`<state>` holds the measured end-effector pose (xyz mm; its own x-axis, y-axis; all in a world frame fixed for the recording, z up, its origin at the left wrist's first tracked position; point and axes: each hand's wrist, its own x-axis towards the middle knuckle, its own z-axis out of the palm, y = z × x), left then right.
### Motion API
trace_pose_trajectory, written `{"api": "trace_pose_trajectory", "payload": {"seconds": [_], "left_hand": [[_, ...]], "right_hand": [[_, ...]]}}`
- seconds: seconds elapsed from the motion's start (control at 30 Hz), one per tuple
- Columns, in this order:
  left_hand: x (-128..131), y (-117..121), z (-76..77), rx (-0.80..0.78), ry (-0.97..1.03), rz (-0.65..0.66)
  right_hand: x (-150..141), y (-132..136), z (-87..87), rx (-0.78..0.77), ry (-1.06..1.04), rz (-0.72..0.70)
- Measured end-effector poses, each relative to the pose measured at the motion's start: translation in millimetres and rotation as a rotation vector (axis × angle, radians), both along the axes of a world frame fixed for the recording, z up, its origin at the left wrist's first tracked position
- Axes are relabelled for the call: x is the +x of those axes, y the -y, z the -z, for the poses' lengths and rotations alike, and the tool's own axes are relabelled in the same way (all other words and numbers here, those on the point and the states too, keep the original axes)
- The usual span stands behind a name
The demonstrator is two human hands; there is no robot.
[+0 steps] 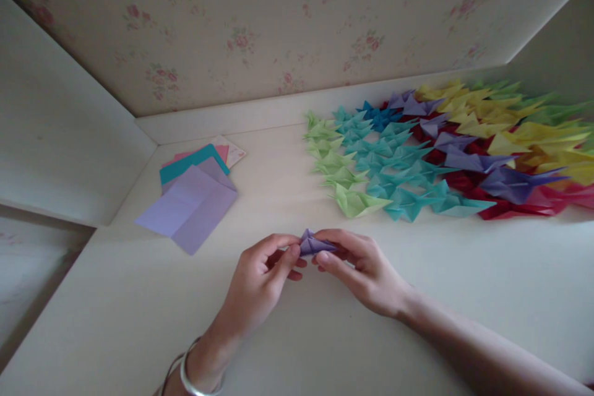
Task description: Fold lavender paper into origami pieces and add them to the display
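Note:
A small purple origami paper piece [310, 244], folded to a peak in its middle, is held just above the white table between both hands. My left hand [264, 275] pinches its left end between thumb and fingers. On the other side, my right hand [362, 266] grips the right end, thumb in front and index finger behind. The fingers cover parts of the folded paper. A bracelet [188, 374] circles the left wrist.
Rows of folded paper cranes [408, 154] in green, teal, blue, purple, red and yellow fill the table's back right. Purple paper sheets [199, 198] lie at left over teal [185, 167] and pink ones. A floral wall [260, 31] and a white side panel [60, 117] bound the table [139, 309].

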<state>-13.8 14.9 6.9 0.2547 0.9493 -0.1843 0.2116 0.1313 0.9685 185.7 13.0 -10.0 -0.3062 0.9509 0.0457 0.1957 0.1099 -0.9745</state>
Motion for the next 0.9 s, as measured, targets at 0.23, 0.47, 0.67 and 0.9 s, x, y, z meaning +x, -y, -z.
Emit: {"api": "trace_pose_trajectory", "payload": {"seconds": [0.23,0.47,0.67,0.9], "left_hand": [[0.5,2.2,11.7,0.529,-0.305,0.1],[1.2,2.2,10.8,0.387,-0.232,0.049],[3.5,1.6,11.5,0.207,-0.089,0.006],[1.9,-2.0,14.2,0.119,-0.012,-0.166]], "right_hand": [[-3.8,-3.9,5.2,0.157,-0.004,0.013],[-6.7,-2.3,9.9,0.282,0.025,0.141],[-6.5,-4.2,11.9,0.294,-0.006,0.169],[-7.4,-5.8,16.4,0.129,-0.233,0.266]]}}
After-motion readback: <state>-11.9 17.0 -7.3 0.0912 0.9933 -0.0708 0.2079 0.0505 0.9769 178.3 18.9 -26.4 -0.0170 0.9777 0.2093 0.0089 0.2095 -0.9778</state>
